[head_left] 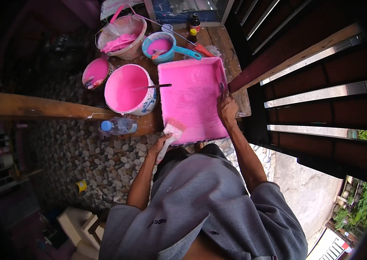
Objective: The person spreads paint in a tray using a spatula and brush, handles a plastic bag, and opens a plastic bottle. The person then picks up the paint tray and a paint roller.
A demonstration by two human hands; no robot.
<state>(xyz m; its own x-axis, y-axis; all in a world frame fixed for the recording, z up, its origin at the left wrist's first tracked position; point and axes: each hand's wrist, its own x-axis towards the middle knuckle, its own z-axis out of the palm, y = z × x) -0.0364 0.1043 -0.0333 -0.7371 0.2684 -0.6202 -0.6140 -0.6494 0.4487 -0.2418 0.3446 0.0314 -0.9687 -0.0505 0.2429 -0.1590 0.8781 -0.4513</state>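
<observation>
A wide paintbrush point(174, 128) with pink-stained bristles is in my left hand point(159, 146), its bristles over the near left corner of a paint tray point(192, 93). Pink paint coats the whole inside of this rectangular tray. At its right rim my right hand point(227, 109) is closed; a narrow dark shape rises above the fingers along the rim, too unclear to name. Left of the tray stands a white bucket point(127, 89) with pink inside. A thin dark-handled stick point(159, 86) lies across the bucket's mouth, its end reaching over the tray.
Behind stand a blue dipper point(169, 47) with pink paint, a larger pail point(122, 37), and small bottles point(194, 22). A small paint tub point(96, 73) and plastic bottle point(120, 125) are at left. Dark slats point(313, 104) rise close on the right. Pebbled floor point(83, 160) lies below.
</observation>
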